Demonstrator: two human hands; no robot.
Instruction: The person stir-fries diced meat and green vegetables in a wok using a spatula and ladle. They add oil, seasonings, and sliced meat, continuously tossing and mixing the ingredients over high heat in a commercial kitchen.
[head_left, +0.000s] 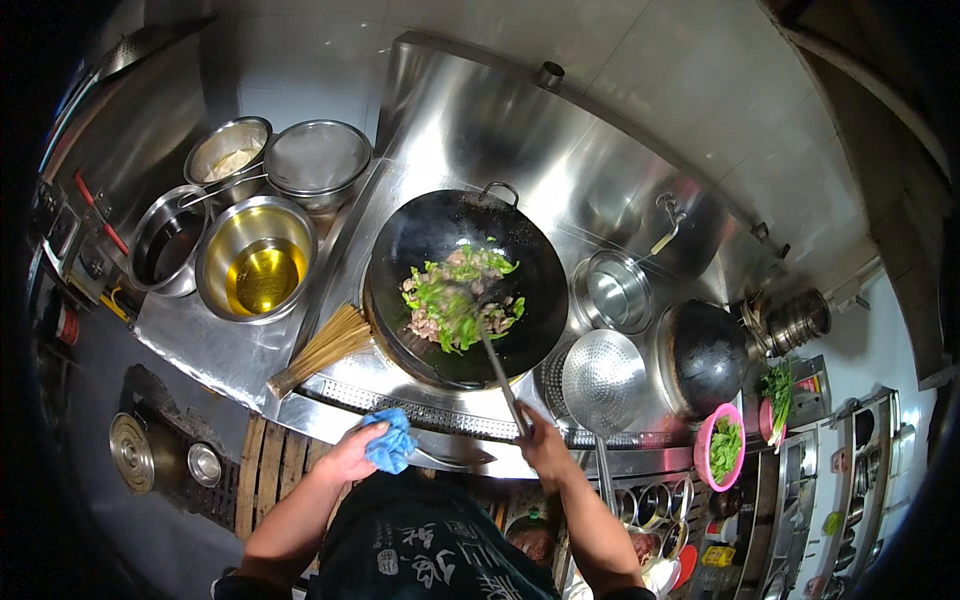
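My right hand (541, 448) grips the handle of a long metal wok ladle (498, 367), whose head is blurred among the food. Sliced meat and green peppers (457, 300) lie in the middle of a black wok (405, 232), which sits on the steel range with its loop handle at the far side. In my left hand (351, 452) is a bunched blue cloth (390, 441), held near the range's front edge and apart from the wok. A bamboo wok brush (324, 349) rests against the wok's left side.
To the left stand a steel bowl of yellow oil (266, 281), a pot of dark liquid (169, 251) and a fine mesh strainer (317, 156). On the right are a perforated skimmer (604, 382), a water pot (611, 291), an overturned wok (706, 360) and a pink basket of greens (724, 450).
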